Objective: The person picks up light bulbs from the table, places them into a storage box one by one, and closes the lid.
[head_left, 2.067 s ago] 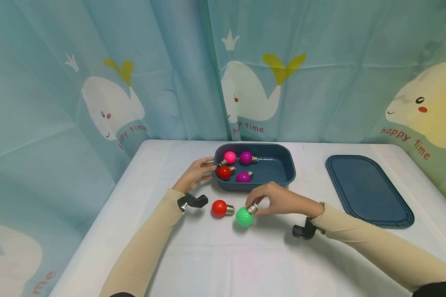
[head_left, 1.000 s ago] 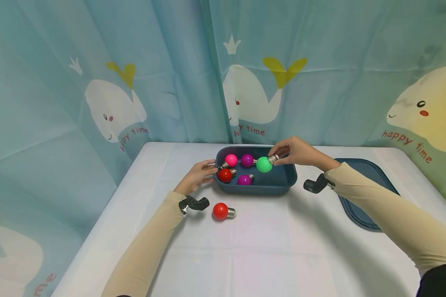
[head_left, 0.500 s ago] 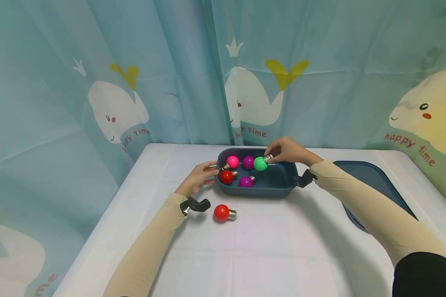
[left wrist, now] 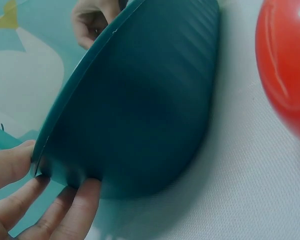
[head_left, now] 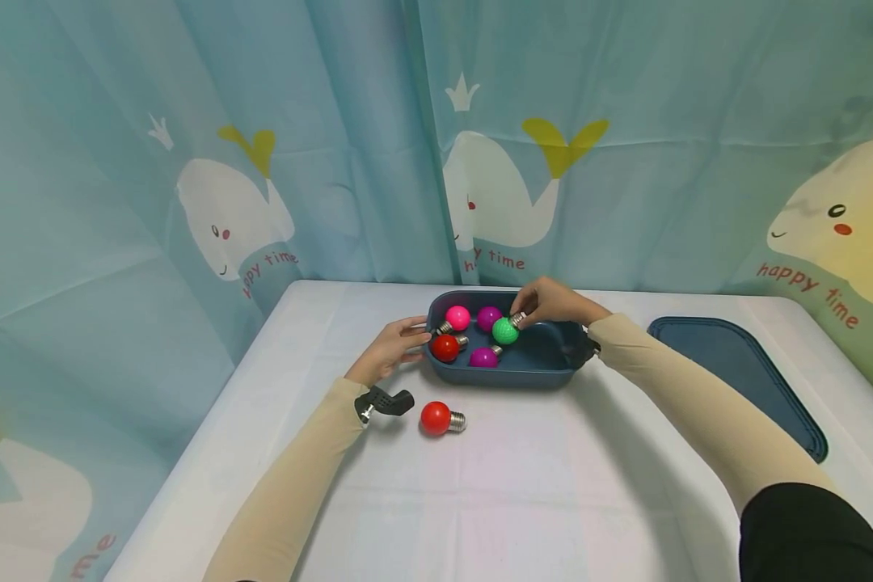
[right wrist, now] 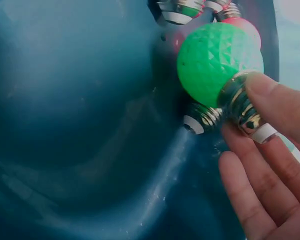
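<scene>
My right hand [head_left: 549,301] pinches a green light bulb [head_left: 505,331] by its metal screw base, thumb on one side and fingers on the other. The textured bulb hangs inside the dark blue rectangular bin [head_left: 509,378], close to the other bulbs. Also in the bin are a pink bulb [head_left: 457,318], a red bulb [head_left: 445,348], a purple bulb at the back [head_left: 489,318] and another purple bulb in front [head_left: 483,357]. Fairly straight fingers of my left hand [head_left: 391,349] rest on the bin's left rim and outer wall.
Another red bulb [head_left: 435,418] lies on the white tabletop [head_left: 524,485], in front of the bin. At the right is a flat dark blue lid [head_left: 720,347], partly behind my right forearm. A whale-patterned curtain [head_left: 378,145] hangs behind the table.
My right hand has carried the green bulb from the front of the table into the bin, then left and lower among the bulbs. My left hand stays at the rim.
</scene>
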`<state>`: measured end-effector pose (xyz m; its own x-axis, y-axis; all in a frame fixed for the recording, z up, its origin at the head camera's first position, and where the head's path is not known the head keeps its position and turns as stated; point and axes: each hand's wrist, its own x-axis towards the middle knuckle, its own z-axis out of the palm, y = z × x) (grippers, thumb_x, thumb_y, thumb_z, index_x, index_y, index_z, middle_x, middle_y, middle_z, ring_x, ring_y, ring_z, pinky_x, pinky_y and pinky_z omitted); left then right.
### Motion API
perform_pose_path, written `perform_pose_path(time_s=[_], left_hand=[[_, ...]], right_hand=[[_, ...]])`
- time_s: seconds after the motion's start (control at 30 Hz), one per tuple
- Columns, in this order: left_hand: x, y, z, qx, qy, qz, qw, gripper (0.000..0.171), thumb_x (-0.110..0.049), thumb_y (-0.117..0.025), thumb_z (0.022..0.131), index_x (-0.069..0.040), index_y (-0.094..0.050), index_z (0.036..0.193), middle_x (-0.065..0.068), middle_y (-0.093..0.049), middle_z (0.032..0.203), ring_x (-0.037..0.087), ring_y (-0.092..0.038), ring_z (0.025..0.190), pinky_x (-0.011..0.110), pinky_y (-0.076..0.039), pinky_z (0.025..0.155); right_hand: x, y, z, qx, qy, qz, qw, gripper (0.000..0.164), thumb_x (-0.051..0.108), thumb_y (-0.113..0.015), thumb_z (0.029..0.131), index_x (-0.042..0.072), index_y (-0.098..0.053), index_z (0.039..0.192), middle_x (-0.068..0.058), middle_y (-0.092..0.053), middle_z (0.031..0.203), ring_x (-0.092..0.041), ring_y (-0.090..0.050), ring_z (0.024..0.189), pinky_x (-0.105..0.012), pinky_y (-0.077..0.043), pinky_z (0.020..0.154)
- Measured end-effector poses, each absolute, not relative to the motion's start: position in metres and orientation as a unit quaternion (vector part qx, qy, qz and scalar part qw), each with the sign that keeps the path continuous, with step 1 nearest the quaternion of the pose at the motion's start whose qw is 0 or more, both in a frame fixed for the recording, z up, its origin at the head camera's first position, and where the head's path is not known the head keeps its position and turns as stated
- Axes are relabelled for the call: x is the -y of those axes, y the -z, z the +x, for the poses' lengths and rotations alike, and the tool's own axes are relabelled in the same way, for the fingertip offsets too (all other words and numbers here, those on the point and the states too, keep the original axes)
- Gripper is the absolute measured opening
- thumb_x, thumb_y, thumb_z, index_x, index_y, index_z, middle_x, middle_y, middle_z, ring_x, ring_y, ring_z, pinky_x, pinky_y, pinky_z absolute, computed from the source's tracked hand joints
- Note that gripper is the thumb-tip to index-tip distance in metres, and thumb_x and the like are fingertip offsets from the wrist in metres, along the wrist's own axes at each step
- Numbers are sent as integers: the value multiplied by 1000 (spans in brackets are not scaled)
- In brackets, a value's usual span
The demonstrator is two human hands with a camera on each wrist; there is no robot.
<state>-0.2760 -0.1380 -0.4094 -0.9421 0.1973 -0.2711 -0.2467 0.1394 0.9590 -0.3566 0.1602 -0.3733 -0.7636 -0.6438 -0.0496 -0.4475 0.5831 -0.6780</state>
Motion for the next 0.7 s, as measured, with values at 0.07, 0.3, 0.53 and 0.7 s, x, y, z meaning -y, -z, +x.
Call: perform_pose_path(time_s=[0.07, 0.3, 0.53, 0.7], left_hand=[[138, 410, -276, -736, -655, -17, 169, 52, -8, -53, 95, -7, -35, 144, 17, -40, 146, 30, -46, 128, 46, -44, 103], [137, 410, -276, -741, -650, -20, 168, 52, -9, -53, 95, -7, -35, 144, 16, -40, 147, 30, -45, 129, 46, -44, 103], [137, 411, -276, -738, -653, -22, 167, 52, -8, -53, 95, -6, -36, 144, 17, -40, 146, 30, -46, 127, 46, -44, 103], [137, 411, -277, -739, -653, -22, 165, 51, -8, -53, 95, -6, -36, 144, 17, -40, 146, 30, -47, 126, 47, -43, 103]], right_hand=[[-159, 376, -358, -873, 340, -313, 156, 19, -1, -77, 73, -3, -70, 90, -15, -72, 90, -16, -69, 81, -28, -58, 71], [-156, 381, -361, -865, 350, -313, 178, 19, -4, -76, 72, -6, -69, 91, -18, -71, 93, -19, -69, 84, -29, -58, 75], [-153, 386, -364, -859, 356, -314, 191, 23, -3, -76, 73, -8, -68, 93, -20, -70, 96, -19, -69, 85, -29, -58, 77], [-149, 390, -363, -857, 361, -310, 199, 23, -3, -76, 73, -9, -68, 94, -22, -69, 97, -23, -68, 88, -29, -57, 78]])
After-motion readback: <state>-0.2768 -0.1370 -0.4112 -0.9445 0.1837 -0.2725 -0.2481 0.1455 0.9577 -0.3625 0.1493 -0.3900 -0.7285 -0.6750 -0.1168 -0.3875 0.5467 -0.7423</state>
